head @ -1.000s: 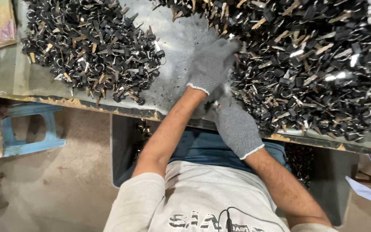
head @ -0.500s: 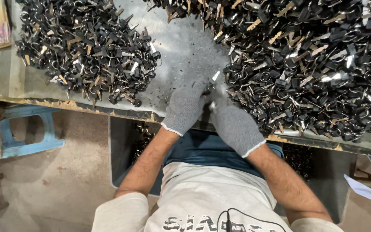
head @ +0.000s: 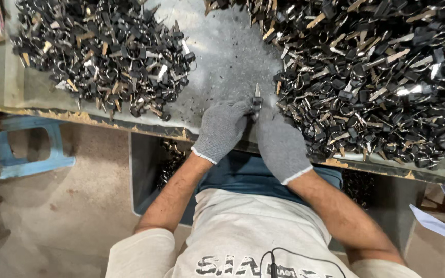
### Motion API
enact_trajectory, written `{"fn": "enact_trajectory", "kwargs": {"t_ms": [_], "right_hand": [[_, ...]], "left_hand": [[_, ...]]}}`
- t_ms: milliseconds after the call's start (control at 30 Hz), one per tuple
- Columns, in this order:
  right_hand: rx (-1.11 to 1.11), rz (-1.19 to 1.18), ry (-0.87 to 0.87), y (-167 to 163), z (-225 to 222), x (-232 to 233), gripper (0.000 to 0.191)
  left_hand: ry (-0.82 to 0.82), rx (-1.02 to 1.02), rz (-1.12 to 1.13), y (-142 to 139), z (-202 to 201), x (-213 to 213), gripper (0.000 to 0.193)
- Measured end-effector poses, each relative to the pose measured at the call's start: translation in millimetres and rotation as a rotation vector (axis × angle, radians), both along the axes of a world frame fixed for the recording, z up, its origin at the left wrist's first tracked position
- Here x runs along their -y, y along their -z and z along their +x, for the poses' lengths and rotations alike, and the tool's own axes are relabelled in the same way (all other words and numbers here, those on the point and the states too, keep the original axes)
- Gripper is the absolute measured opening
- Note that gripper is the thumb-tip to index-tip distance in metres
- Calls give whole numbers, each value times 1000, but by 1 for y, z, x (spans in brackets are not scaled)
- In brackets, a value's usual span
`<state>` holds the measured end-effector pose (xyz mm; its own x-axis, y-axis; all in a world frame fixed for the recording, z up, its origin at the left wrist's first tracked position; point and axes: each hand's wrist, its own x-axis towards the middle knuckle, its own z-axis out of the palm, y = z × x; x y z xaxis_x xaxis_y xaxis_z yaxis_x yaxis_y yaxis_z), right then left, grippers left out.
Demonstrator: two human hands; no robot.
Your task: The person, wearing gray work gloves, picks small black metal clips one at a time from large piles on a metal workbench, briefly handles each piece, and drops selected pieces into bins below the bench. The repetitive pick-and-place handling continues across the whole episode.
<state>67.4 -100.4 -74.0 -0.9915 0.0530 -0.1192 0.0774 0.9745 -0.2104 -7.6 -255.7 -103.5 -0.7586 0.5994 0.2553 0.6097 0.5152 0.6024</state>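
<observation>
- Grey knitted gloves are covering both hands in the head view; the left hand (head: 222,128) and the right hand (head: 279,141) are meeting at the near edge of the metal table (head: 227,56), fingers pinched narrow around one small key (head: 256,98) with a dark head, its silvery blade pointing away from the person.
- Which hand is carrying the key's weight I cannot tell; both are touching it.
- Sitting to the far left is the smaller heap of keys (head: 104,56), well apart from the hands; the large heap (head: 377,72) is lying to the right, its edge just beside the right hand.
- Thick glove fabric is likely dulling the grip, so the key could be slipping out and falling past the table edge toward the dark bin (head: 150,175) below.
- The right wrist is working close to the large heap, so a careless sweep could be nudging loose keys over the near rim or mixing the held key back in.
</observation>
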Motion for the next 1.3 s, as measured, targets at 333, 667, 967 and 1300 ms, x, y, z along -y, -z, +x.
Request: {"fn": "enact_trajectory", "kwargs": {"t_ms": [333,667,967,1300], "right_hand": [[2,-84,80,-3,22,7,56],[31,-54,11,-16,9,2,44],[7,-40,-112,-26,15,-6,29],[209,-355,-96,-10,8,-16,23]], "left_hand": [[-62,172,-33,-19,13,3,33],[-30,-30,-23,-4,19,4,25],[-56,84,96,-21,19,5,38],[-140,112,-5,-12,36,6,33]]}}
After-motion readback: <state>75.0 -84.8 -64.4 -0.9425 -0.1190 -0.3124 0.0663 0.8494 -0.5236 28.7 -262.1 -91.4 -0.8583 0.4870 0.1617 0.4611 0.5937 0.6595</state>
